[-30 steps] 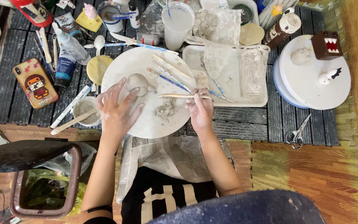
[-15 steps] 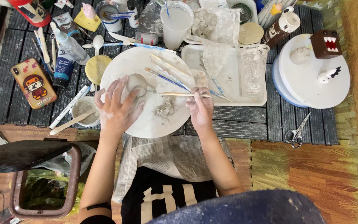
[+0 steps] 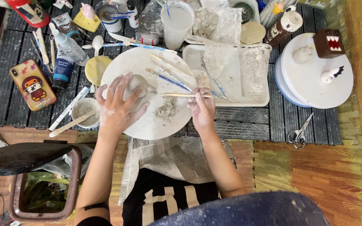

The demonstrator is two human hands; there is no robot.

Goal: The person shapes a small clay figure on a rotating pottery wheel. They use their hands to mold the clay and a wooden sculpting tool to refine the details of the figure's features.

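Overhead view of clay work on a round white board (image 3: 147, 125) laid on a dark slatted counter (image 3: 239, 125); the left hand (image 3: 120, 106), fingers spread wide and dusted pale, cups a small grey clay ball (image 3: 137, 83) at the middle of the board; the right hand (image 3: 202, 109) is closed narrowly on a thin wooden modelling stick (image 3: 181, 95), which lies level with its tip pointing left, just short of the ball; a small heap of clay crumbs (image 3: 166, 109) lies between the hands. The work is best done, by judgement, with the ball steadied lightly from the left so it keeps its form, and the stick brought in with short, shallow strokes; scrapings should be kept to the one heap.

Surroundings: brushes and tools lie on the far part of the board; a white tray (image 3: 231, 98) with crumpled plastic stands to the right, and beyond it a white turntable (image 3: 315, 88) bearing small figures; scissors (image 3: 298, 134) lie near it; a cup of cloudy water (image 3: 176, 25) stands far; a phone in a patterned case (image 3: 32, 83), a paint tube (image 3: 63, 69) and a small bowl with a stick (image 3: 84, 113) sit to the left; newspaper (image 3: 172, 155) covers the lap; the floor is wood and woven mat.
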